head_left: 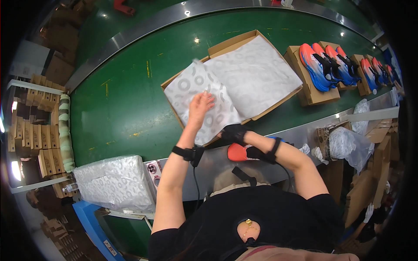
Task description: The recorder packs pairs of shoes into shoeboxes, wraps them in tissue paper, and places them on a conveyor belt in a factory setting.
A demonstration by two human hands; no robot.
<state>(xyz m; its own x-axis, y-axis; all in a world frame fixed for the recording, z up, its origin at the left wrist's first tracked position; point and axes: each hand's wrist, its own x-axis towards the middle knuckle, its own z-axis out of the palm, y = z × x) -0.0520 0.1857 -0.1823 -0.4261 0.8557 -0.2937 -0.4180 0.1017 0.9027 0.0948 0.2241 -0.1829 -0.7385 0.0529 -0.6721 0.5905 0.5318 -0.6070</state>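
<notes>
Green belt (130, 95) with a metal rim (213, 162) runs across a workshop, cartons racked past its left end. Left hand (200, 105) is on patterned tissue paper (198, 82), fingers loosely bent; can't tell if they pinch it or just press it flat. Right hand (235, 134), dark covering on it, is at the paper's near edge; its fingers are mostly hidden, grip can't be told. Tissue covers the left part and, as a smoother expanse, the right part of an opened cardboard box (235, 43), which sits askew by the belt's near edge, probably to keep it in reach of both arms. Paper's far-left tip stands up, blurred. Coral-and-blue shoe (237, 152) lies on the near rim under the right forearm, partly blocked by it, likely parked close by. Black cable (197, 182) hangs from the left wrist strap (193, 153), could snag. Further out: plastic-wrapped bundle (113, 178) and pink phone (153, 168) at the near-left corner; shoes on cartons (313, 69) toward the right end; clear plastic bag (348, 145) beyond the near edge, right.
</notes>
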